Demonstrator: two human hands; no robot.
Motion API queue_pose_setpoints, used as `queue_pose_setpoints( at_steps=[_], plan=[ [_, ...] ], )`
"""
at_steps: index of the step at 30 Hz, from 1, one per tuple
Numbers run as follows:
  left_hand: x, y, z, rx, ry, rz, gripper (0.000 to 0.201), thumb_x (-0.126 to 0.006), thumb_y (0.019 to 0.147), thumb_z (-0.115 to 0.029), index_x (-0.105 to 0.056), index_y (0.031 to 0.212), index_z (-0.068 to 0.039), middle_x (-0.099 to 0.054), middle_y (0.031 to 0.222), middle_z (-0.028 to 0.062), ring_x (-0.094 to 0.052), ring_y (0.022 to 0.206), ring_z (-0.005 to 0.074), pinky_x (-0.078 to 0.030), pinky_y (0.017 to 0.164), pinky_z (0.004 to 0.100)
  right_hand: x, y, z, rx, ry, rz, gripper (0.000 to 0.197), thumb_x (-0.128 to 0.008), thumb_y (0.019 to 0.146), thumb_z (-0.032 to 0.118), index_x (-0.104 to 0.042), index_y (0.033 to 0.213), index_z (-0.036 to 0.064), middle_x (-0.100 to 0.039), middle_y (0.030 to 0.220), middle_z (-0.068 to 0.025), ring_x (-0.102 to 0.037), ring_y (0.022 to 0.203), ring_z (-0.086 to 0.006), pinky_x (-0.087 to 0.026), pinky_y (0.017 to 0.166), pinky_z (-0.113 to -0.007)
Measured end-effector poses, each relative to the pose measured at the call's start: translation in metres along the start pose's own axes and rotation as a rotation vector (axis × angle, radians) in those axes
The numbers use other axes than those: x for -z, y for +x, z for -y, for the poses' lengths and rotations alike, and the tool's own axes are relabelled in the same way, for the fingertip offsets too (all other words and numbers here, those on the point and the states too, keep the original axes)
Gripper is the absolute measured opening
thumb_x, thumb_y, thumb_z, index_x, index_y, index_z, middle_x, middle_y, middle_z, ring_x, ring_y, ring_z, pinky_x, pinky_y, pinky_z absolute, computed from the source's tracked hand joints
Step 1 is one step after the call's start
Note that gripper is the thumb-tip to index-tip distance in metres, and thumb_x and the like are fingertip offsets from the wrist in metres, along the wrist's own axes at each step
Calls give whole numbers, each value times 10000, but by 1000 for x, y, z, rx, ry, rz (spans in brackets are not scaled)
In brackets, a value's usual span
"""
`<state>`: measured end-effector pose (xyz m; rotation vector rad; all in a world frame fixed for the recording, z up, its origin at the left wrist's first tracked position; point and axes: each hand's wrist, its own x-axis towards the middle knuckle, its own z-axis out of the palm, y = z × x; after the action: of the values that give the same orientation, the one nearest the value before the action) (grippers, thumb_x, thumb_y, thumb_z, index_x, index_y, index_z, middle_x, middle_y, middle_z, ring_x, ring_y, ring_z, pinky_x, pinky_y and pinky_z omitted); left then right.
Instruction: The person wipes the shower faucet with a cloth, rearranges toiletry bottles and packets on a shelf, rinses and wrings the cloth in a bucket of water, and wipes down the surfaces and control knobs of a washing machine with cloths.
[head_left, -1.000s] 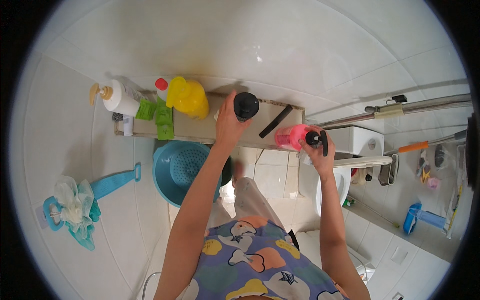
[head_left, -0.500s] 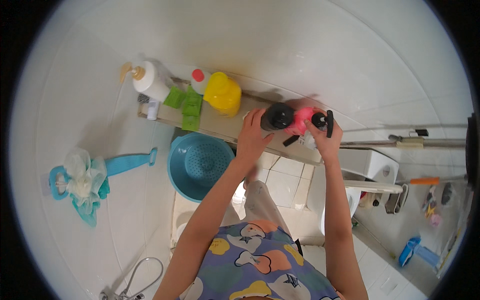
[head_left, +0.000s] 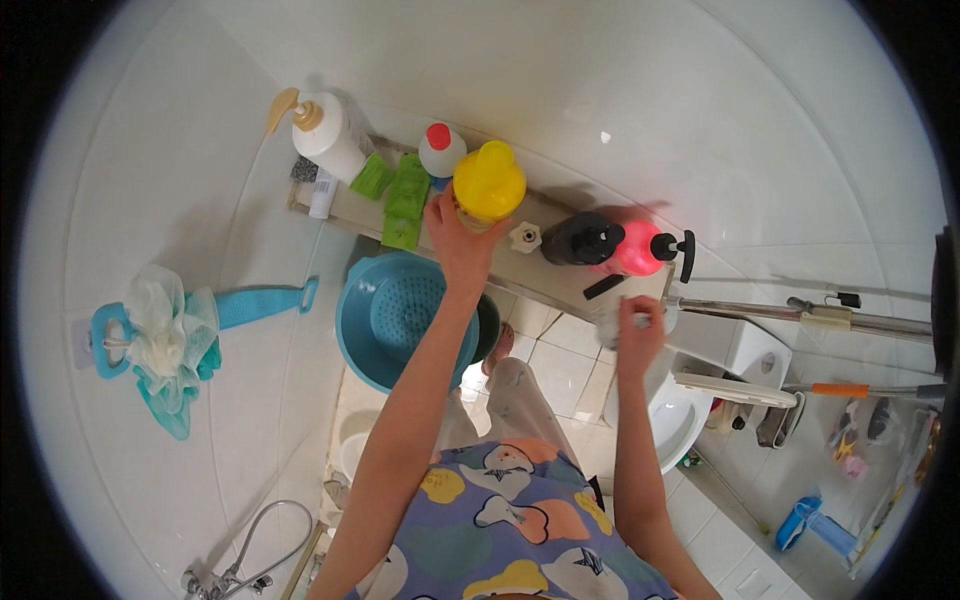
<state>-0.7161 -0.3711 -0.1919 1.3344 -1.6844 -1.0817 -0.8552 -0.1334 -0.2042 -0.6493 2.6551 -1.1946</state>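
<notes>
My left hand point(head_left: 463, 242) is on the ledge, with its fingers closed round the near side of a yellow container point(head_left: 490, 182) with a rounded top. Off the ledge's near edge at the right, my right hand point(head_left: 640, 335) is closed. Something pale and crumpled shows at its fingers, too blurred to name. Beyond that hand stand a dark bottle point(head_left: 577, 240) and a pink pump bottle point(head_left: 636, 250) with a black pump. A small white knob-like piece point(head_left: 525, 237) lies between the dark bottle and the yellow container. A short black strip point(head_left: 603, 286) lies before the bottles.
White pump bottle point(head_left: 332, 137), red-capped bottle point(head_left: 442, 152) and green packets point(head_left: 406, 197) occupy the ledge's left part. A blue basin point(head_left: 352, 330) is below. Bath puffs point(head_left: 160, 325) hang left. A metal rail point(head_left: 745, 309) and a toilet point(head_left: 682, 418) are on the right.
My left hand has left the dark bottle and moved left to the yellow container. My right hand has let go of the pink bottle and drawn back toward me.
</notes>
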Motion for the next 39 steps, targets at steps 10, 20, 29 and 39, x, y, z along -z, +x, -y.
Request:
queue_pose_setpoints(
  at_steps=[10, 20, 29, 39],
  plan=[
    [-5, 6, 11, 11, -133, 81, 823, -842, 643, -190, -365, 1280, 15, -476, 1216, 197, -492, 1136, 335, -405, 958, 392, -128, 15, 113, 291, -553, 362, 581, -559, 821, 125, -377, 1370, 78, -549, 1271, -117, -679, 795, -324, -549, 657, -432],
    [-13, 5, 4, -38, -105, 188, 774, -848, 636, -191, -418, 1251, -1, -570, 1152, 165, -555, 1085, 311, -442, 917, 377, -134, 6, 61, 430, -560, 336, 418, -580, 812, 129, -513, 1224, 97, -586, 1074, -117, -674, 673, -285, -541, 570, -397],
    [-30, 1, 15, -102, -186, 240, 856, -854, 628, -163, -373, 1316, 3, -501, 1236, 182, -520, 1134, 320, -428, 954, 383, -39, -15, 28, -69, -249, 124, 588, -774, 677, 239, -555, 1208, 115, -619, 1076, -92, -639, 913, -293, -519, 768, -379],
    [-28, -18, 9, -6, -151, 225, 762, -795, 681, -82, -382, 1317, -10, -470, 1237, 168, -471, 1172, 300, -400, 992, 386, -12, 24, -61, -38, -315, -47, 638, -775, 695, 269, -506, 1249, 102, -588, 1171, -107, -614, 989, -329, -501, 805, -421]
  ],
)
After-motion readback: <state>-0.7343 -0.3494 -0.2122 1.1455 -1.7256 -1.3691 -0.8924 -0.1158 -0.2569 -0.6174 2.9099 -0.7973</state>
